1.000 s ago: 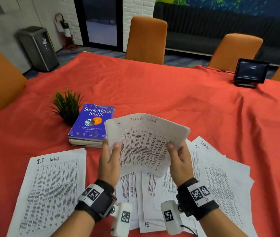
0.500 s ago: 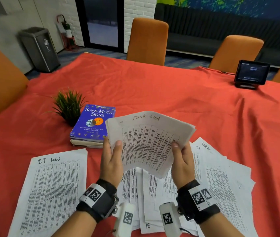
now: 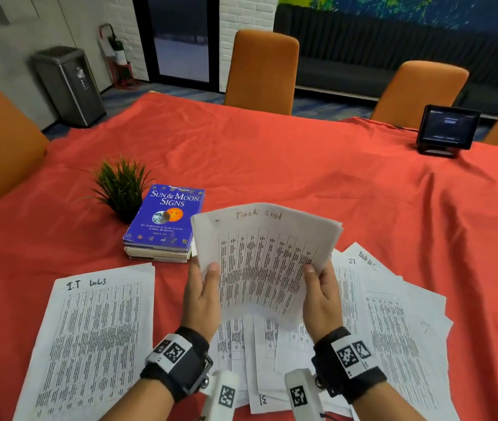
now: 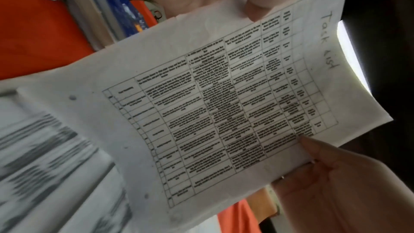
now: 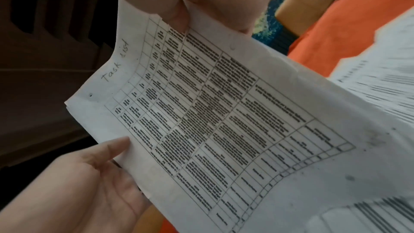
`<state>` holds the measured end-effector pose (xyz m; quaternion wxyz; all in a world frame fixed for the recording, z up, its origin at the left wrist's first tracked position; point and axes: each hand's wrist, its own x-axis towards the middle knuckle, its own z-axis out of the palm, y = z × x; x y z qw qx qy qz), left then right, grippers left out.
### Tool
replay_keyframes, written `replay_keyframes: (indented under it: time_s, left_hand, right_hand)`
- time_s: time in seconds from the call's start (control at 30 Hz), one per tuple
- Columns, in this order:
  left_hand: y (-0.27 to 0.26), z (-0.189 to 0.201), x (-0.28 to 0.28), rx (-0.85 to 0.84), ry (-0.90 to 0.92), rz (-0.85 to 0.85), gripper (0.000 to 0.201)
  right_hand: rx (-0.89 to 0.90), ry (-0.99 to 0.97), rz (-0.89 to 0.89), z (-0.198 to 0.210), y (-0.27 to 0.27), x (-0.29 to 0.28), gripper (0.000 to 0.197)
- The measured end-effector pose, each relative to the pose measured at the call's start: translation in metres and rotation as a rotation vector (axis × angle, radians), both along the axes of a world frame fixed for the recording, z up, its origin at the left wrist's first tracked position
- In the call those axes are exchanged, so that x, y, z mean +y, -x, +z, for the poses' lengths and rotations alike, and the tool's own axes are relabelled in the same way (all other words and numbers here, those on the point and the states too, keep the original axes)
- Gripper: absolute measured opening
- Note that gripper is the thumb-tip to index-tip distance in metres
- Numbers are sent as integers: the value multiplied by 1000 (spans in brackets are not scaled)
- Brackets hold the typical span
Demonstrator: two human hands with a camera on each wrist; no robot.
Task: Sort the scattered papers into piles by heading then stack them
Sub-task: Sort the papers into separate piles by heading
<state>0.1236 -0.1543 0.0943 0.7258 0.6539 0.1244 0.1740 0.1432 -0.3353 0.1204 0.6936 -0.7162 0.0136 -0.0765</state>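
Observation:
Both hands hold up a small bundle of sheets headed "Task List", tilted toward me above the table. My left hand pinches its left edge with the thumb on top. My right hand pinches the right edge the same way. The same bundle fills the left wrist view, and the right wrist view shows it too. Under my hands lie several scattered sheets fanned to the right, some headed "Task List". A flat pile headed "I.T logs" lies at the left.
A blue "Sun & Moon Signs" book on another book sits behind the logs pile, beside a small potted plant. A tablet on a stand stands far right on the red tablecloth. Orange chairs ring the table.
The held bundle has shifted a little to the right and its right corner has spread out. Both hands keep their grip on its edges.

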Motion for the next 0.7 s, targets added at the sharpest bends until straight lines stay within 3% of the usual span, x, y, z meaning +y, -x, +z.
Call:
replay_keyframes:
  time_s: [0.13,0.3,0.47,0.6,0.7]
  left_hand:
    - [4,-19,-1,101,-40,4,30]
    - [4,-14,-1,102,-20,-5,39]
    - [12,-23,2,186,-59,-5,23]
    - [16,0,43,187,-96,81,24]
    - [29,9,99,261,-162,123,26]
  right_hand:
    - [101,51,8,-14,7,2,24]
    - [96,21,-7,-10,2,-2,27]
    - [149,99,60,-22,5,3,28]
    - [91,98,165,-10,-7,12,14]
    - [102,94,234,-9,-11,23,18]
